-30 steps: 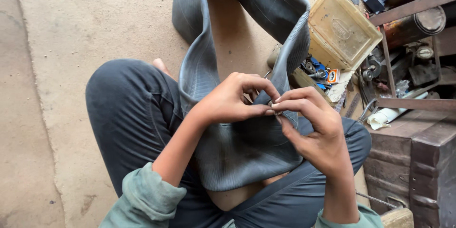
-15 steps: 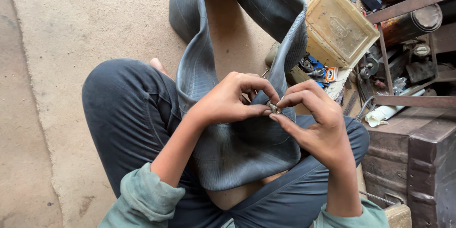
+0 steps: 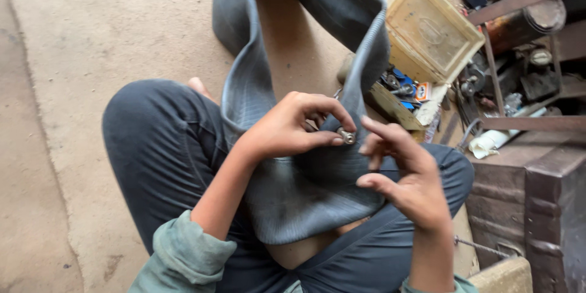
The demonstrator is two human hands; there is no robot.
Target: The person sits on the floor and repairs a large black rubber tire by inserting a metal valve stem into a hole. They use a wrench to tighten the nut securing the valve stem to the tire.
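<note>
Firstly, tube: one grey rubber inner tube [image 3: 293, 189], matte and limp, draped across the lap.
Valve: one small metal stem [image 3: 347, 137], shiny, poking from the tube's fold.
Left hand [image 3: 292, 127]: thumb and forefinger pinched on the valve.
Right hand [image 3: 406, 174]: fingers loosely spread, holding nothing, just beside the valve.
Box: one yellowish plastic tray [image 3: 434, 32], scuffed.

The right hand [image 3: 406, 174] is now off the valve [image 3: 348, 137], just beside it, fingers spread apart. The left hand [image 3: 293, 128] alone pinches the valve, where both pinched it earlier.
</note>
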